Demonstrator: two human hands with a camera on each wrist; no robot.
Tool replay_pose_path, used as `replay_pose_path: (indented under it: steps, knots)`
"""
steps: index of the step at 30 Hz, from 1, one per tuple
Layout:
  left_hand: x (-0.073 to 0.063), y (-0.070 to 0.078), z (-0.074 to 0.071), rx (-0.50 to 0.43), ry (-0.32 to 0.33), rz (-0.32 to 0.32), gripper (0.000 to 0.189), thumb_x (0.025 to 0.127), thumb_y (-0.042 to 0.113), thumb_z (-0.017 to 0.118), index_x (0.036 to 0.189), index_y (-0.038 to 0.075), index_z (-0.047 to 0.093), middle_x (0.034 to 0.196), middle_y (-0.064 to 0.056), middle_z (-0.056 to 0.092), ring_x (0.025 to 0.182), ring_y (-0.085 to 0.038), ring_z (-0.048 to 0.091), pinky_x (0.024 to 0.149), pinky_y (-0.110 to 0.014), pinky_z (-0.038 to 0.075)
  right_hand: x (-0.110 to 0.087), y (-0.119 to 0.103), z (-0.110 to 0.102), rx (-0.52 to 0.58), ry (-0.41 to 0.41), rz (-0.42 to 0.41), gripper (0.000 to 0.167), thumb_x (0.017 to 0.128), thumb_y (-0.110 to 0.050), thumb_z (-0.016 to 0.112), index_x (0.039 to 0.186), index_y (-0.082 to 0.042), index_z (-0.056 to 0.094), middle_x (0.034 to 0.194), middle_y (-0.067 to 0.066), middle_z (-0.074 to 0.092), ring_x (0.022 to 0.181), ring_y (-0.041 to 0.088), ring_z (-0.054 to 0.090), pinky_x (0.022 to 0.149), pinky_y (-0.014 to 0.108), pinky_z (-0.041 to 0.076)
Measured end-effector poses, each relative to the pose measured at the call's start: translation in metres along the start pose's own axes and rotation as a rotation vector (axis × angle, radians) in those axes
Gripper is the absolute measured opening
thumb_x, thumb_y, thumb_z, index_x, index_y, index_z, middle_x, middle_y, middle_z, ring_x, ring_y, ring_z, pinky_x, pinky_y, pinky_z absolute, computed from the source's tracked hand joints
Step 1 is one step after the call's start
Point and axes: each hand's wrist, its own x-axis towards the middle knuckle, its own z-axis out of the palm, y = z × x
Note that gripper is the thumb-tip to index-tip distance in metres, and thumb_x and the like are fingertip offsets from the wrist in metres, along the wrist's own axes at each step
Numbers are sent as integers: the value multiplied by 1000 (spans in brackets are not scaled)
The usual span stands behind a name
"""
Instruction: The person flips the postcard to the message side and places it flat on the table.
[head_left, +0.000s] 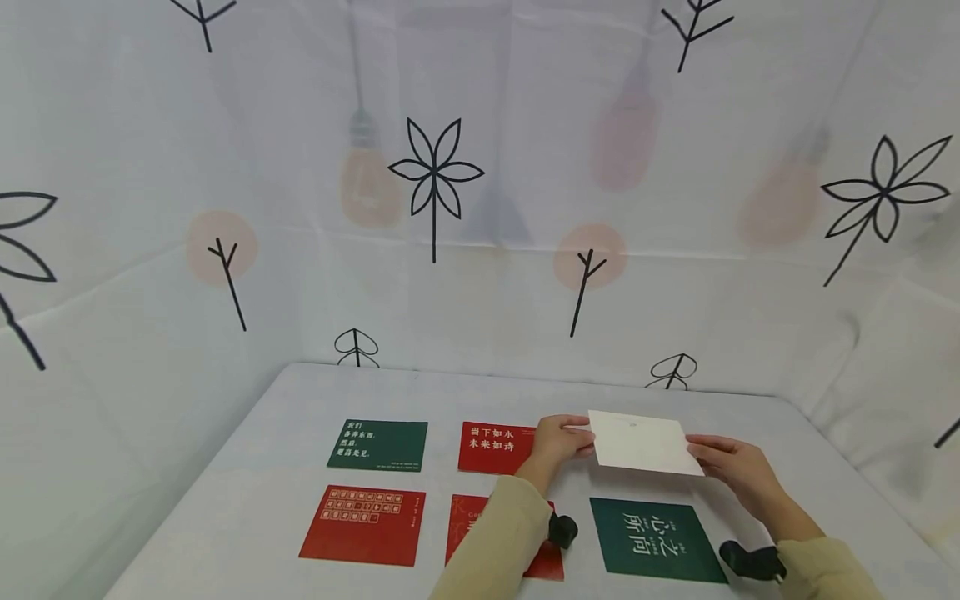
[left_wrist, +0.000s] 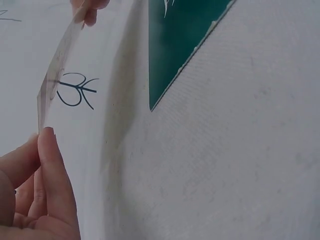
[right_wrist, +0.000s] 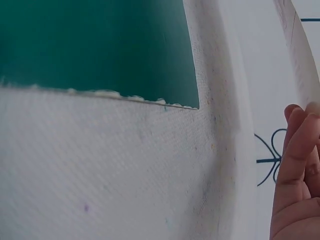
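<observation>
Between both hands a white card (head_left: 645, 442) is held up off the table, its pale side toward the head camera. My left hand (head_left: 559, 443) pinches its left edge, and my right hand (head_left: 738, 477) pinches the right edge. In the left wrist view the card (left_wrist: 60, 65) is seen nearly edge-on, with the left thumb and fingers at its near end. Below it on the table lies a green card (head_left: 660, 542) with large white characters. A red card (head_left: 487, 446) with white writing lies just left of my left hand, partly covered by it.
On the left of the table lie a green card (head_left: 378, 446) and a red card (head_left: 363, 525). Another red card (head_left: 461, 517) is partly hidden under the left sleeve. A white patterned cloth (head_left: 495, 308) hangs behind the table (head_left: 225, 500).
</observation>
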Motion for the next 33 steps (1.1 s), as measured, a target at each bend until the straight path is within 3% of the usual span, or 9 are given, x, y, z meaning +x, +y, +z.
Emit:
replay_pose_path:
  steps: [15, 21, 27, 33]
  knots:
    - [-4, 0, 0, 37, 26, -1, 16, 79, 3, 72, 94, 7, 70, 71, -4, 61, 62, -16, 65, 59, -27, 55, 1, -3, 2, 10, -23, 30, 67, 88, -37, 64, 129, 12, 45, 130, 31, 44, 88, 14, 55, 70, 21, 52]
    - [-5, 0, 0, 75, 42, -11, 16, 79, 2, 72, 94, 6, 69, 71, -4, 60, 61, -15, 64, 57, -27, 55, 2, -3, 3, 2, -35, 30, 66, 88, -36, 64, 129, 12, 45, 133, 31, 42, 92, 15, 56, 76, 26, 53]
    - [-4, -1, 1, 87, 48, -19, 16, 78, 2, 72, 93, 6, 69, 71, -5, 60, 60, -16, 64, 56, -27, 54, 3, -3, 4, -12, -47, 29, 67, 89, -36, 62, 130, 13, 43, 134, 33, 38, 102, 25, 56, 82, 32, 52]
    - [-3, -3, 3, 110, 63, -25, 15, 78, 1, 72, 92, 7, 68, 71, -5, 59, 59, -15, 63, 54, -26, 54, 4, -2, 5, -14, -53, 49, 68, 89, -36, 63, 132, 13, 41, 135, 33, 37, 102, 24, 56, 82, 32, 52]
